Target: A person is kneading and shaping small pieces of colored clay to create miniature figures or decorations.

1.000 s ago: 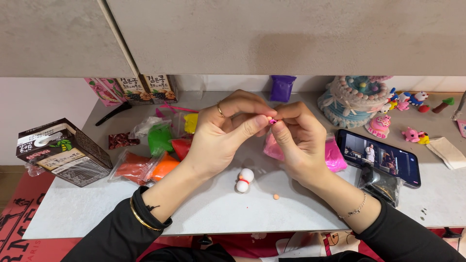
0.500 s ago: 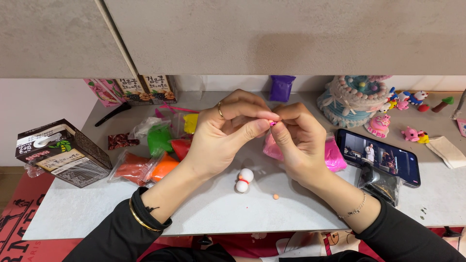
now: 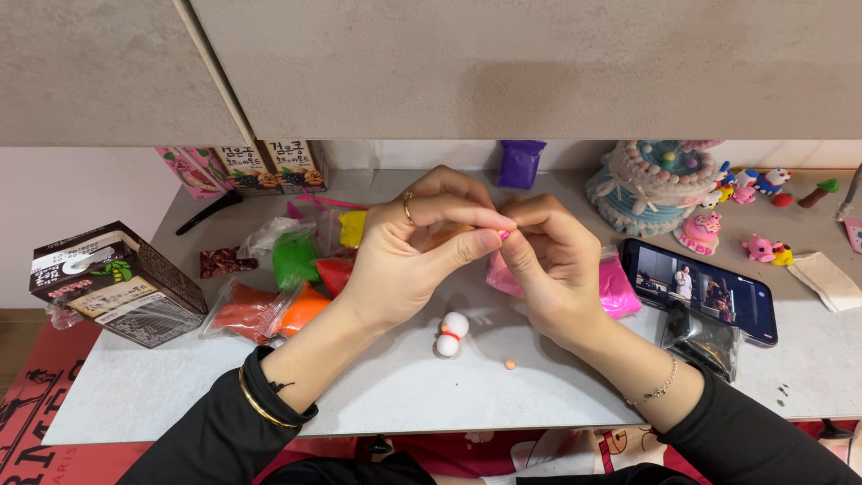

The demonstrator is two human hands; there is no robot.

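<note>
Your left hand and right hand meet above the middle of the worktop, fingertips pressed together on a tiny pink bit of clay. Each grip is pinching that same bit, the left forefinger and thumb from one side, the right fingers from the other, and most of it is hidden between them. It looks soft and very light, the kind of thing that dents at any squeeze and may stick to skin, so hold it with the fingertip pads only, lightly, at its edges. Just below your hands a small white figure of two balls with a red band stands on the worktop, and a small orange pellet lies near it; both would likely squash or roll if knocked. A pink clay bag lies under your right hand, with green and orange bags to your left and a phone to your right.
</note>
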